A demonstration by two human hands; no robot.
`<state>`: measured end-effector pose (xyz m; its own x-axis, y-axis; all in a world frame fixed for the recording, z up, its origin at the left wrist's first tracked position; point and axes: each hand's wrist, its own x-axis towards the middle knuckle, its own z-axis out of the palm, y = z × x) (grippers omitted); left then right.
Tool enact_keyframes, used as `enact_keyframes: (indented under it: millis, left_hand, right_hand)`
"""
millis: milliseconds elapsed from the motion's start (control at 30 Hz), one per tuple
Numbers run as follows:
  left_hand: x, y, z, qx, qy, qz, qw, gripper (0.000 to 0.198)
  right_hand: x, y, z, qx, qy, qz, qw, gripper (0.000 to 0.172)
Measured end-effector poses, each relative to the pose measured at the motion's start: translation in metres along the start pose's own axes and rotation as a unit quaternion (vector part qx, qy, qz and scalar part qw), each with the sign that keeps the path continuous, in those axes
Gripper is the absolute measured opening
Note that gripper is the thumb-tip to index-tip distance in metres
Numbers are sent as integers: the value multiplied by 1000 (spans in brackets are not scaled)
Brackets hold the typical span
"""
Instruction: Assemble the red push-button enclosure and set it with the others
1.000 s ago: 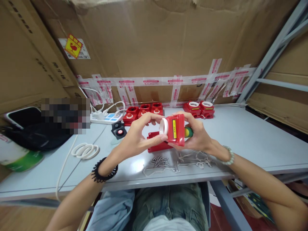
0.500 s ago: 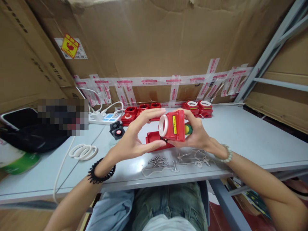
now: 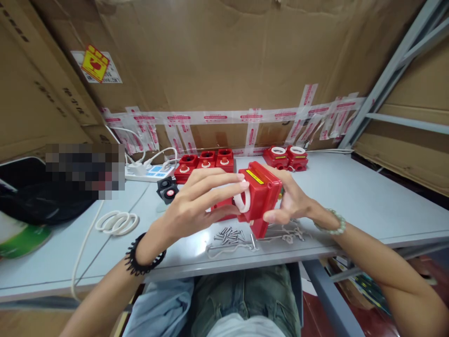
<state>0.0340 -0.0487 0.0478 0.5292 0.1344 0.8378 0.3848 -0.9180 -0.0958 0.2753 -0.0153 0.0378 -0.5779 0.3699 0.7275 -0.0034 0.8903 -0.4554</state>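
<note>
Red plastic box (image 3: 261, 194) held above grey table (image 3: 351, 196), front centre, tilted. Yellow label strip (image 3: 255, 176) on its top face, txt too small to read. White ring (image 3: 242, 202) sits on the face toward L.

L hand (image 3: 196, 203): fingers stretched across ring, thumb under, pinching box. R hand (image 3: 291, 202): wrapped on box's other side, thumb beneath.

Cardboard wall behind w/ yellow-red sticker (image 3: 94, 63), illegible. Clear tape (image 3: 215, 117) w/ red print, unreadable. Screws (image 3: 229, 233) lie on table just below box.

A pixelated patch (image 3: 85, 164) masks something at left, and the red box (image 3: 261, 192) hides much of the right hand (image 3: 293, 203).
</note>
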Motion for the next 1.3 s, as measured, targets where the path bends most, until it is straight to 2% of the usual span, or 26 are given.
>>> enact_keyframes:
  millis: [100, 200, 267, 333, 500, 567, 667, 733, 833, 933, 1033, 1133, 1233, 1300]
  left_hand:
    - [1, -4, 5, -66, 18, -66, 996, 66]
    - [-1, -5, 9, -124, 28, -122, 984, 56]
    - [-2, -3, 10, -117, 45, -108, 986, 49]
    - [-3, 0, 9, -98, 51, -79, 991, 50]
    - [-1, 8, 6, -53, 47, -10, 997, 50]
    - [1, 10, 4, -35, 41, 25, 998, 47]
    - [3, 16, 1, -4, 12, 63, 998, 42]
    - [4, 22, -3, 24, -5, 78, 997, 39]
    - [5, 29, -7, 59, -28, 87, 994, 35]
    - [5, 27, -6, 56, -41, 82, 994, 39]
    - [3, 15, 3, 9, -8, 46, 999, 52]
    - [1, 5, 12, -54, 24, -43, 997, 65]
    - [-1, 2, 16, -107, 41, -119, 986, 53]
    - [0, 2, 15, -121, 39, -136, 983, 48]
  right_hand:
    - [2, -6, 5, -34, 41, -5, 999, 71]
    - [3, -9, 9, -62, 54, 6, 997, 77]
    - [1, -9, 10, -72, 47, 10, 996, 78]
    - [0, -7, 8, -63, 30, 1, 998, 77]
    - [-2, -4, 3, 10, -12, 4, 1000, 68]
    - [-1, -5, 2, 67, -31, 16, 997, 59]
    - [1, -9, 1, 169, -62, 59, 982, 35]
    - [2, -14, 1, 213, -73, 82, 971, 27]
    - [3, -19, -2, 237, -73, 108, 963, 30]
    - [3, -19, -5, 223, -82, 138, 962, 35]
    - [4, -16, -5, 190, -58, 150, 969, 36]
    - [5, -15, 0, 133, -2, 131, 982, 39]
    - [5, -16, 5, 86, 27, 120, 989, 60]
    - [4, -16, 6, 77, 29, 123, 989, 67]
